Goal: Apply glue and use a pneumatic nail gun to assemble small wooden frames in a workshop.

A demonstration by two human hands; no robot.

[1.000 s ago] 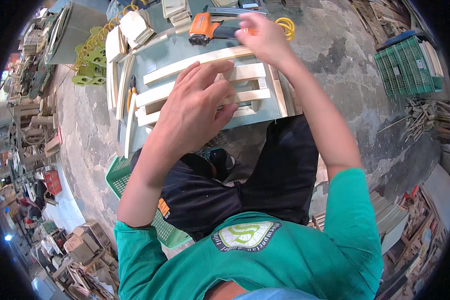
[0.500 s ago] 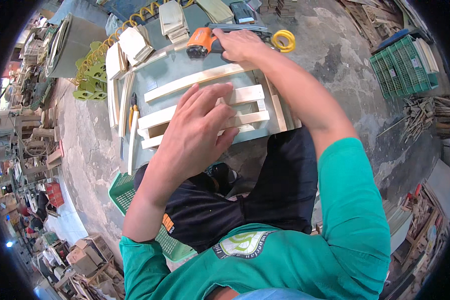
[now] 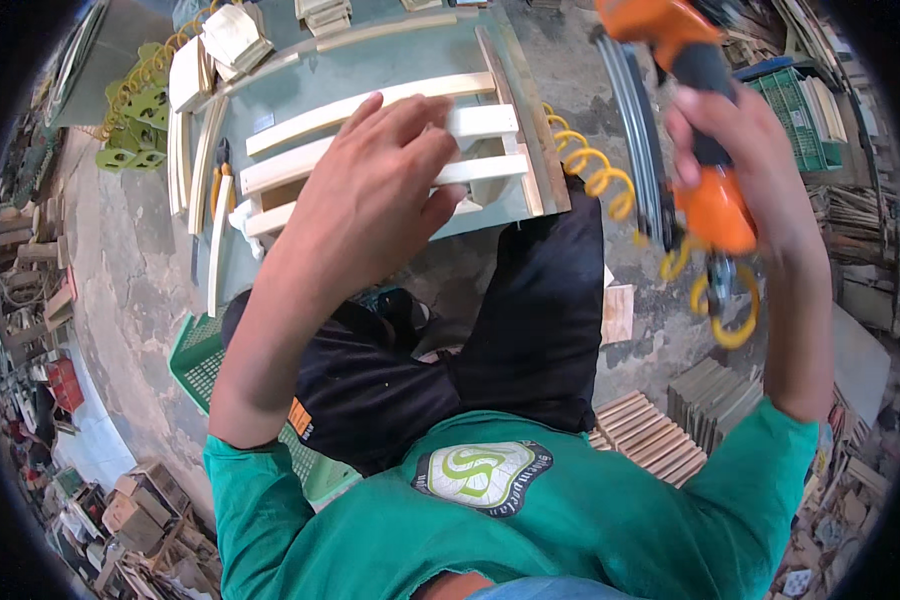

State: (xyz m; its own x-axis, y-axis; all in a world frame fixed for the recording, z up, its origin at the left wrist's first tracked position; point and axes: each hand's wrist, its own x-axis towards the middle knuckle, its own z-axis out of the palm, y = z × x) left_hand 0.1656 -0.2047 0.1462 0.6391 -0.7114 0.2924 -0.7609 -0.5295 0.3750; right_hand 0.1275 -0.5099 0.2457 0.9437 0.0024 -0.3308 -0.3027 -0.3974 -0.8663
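My right hand [image 3: 755, 135] is wrapped around the dark grip of an orange nail gun [image 3: 720, 205], held up to the right of the worktable [image 3: 370, 65]. The gun's long metal magazine shows beside the grip, and a coiled yellow air hose [image 3: 610, 180] trails from it. Over a small slatted wooden frame [image 3: 485, 122] at the table's near edge spreads my left hand [image 3: 370, 185], fingers apart and slightly bent. It hides the frame's middle; whether it touches the slats I cannot tell. A longer loose-looking wood strip [image 3: 300, 125] lies just beyond the frame.
Pliers with orange handles [image 3: 220, 180] and several strips lie at the table's left. Stacked wood pieces [image 3: 235, 40] stand at the back left. A green plastic crate [image 3: 195, 355] is by my left leg; bundled slats [image 3: 650, 435] lie on the floor at right.
My right hand has lifted the nail gun off the back of the table and swung it right and toward me. The left hand stays over the frame; the view has shifted.
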